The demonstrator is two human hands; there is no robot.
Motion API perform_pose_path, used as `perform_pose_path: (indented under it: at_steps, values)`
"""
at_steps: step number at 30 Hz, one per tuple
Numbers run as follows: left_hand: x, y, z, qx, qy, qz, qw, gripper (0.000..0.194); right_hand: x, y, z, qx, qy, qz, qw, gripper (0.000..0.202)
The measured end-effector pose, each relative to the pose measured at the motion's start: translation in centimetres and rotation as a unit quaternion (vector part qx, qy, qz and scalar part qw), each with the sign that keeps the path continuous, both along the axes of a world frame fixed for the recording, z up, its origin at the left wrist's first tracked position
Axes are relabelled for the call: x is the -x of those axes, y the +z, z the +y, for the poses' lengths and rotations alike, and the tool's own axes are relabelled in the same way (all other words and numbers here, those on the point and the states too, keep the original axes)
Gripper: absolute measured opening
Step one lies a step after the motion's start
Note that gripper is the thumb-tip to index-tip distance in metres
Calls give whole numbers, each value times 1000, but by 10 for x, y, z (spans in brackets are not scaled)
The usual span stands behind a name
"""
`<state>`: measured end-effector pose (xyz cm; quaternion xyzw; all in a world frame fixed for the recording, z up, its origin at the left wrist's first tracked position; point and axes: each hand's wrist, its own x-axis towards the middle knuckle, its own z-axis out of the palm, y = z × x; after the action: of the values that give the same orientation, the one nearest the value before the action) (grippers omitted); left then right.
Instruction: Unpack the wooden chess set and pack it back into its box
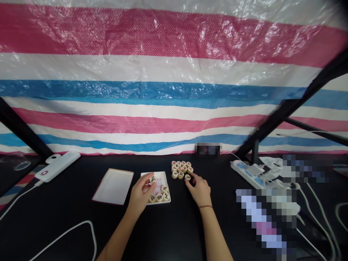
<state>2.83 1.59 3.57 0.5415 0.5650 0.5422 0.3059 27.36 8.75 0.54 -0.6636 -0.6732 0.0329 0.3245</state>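
Between the thumb and finger of my left hand (143,188) is a round xiangqi piece (153,179) with a black character, held over the white box (169,194). Several black-marked pieces (159,197) lie in the box's near and right part, over a pinkish printed sheet (158,185). My right hand (199,188) pinches another xiangqi piece (187,177) at the near right end of a block of pieces on the black table. Red-marked pieces (179,168) make up the far rows of that block, and black-marked ones (175,174) the near row.
Left of the box lies an open lid (114,186). A white device (57,166) with a cable stands farther left. On the right are a power strip (247,174), plugs and cables. Striped plastic sheeting (152,87) hangs behind, beside black frame bars (293,105).
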Motion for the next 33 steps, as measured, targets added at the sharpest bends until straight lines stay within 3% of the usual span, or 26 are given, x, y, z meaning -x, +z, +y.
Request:
perform_pose_path:
  at_steps: [3, 7, 10, 14, 18, 20, 24, 27, 33]
  values:
    - [-4, 0, -4, -28, -16, 102, 994, 29, 17, 21, -11, -45, 52, 73, 995, 35]
    - [-11, -4, -8, -71, -49, 200, 976, 33, 52, 41, -30, -1, 279, 216, 936, 21]
    - [-16, -6, -10, -88, -67, 230, 967, 43, 69, 46, -40, 24, 351, 219, 910, 13]
    - [-20, -8, -11, -92, -86, 252, 960, 53, 75, 45, -43, 13, 343, 206, 916, 12]
    - [-21, -9, -9, -119, -84, 274, 951, 50, 67, 41, -38, -5, 331, 203, 921, 20]
    - [-18, -8, -9, -120, -77, 298, 944, 47, 55, 36, -31, -17, 272, 214, 938, 22]
    - [-9, -7, -7, -103, -74, 347, 929, 48, 20, 21, -10, -35, 91, 199, 975, 33]
    - [-4, -9, -7, -97, -79, 364, 923, 48, 1, 9, 0, -13, 18, 147, 989, 41]
    - [-4, -9, -7, -63, -97, 375, 920, 51, -1, -5, 2, 12, 31, 82, 996, 31]
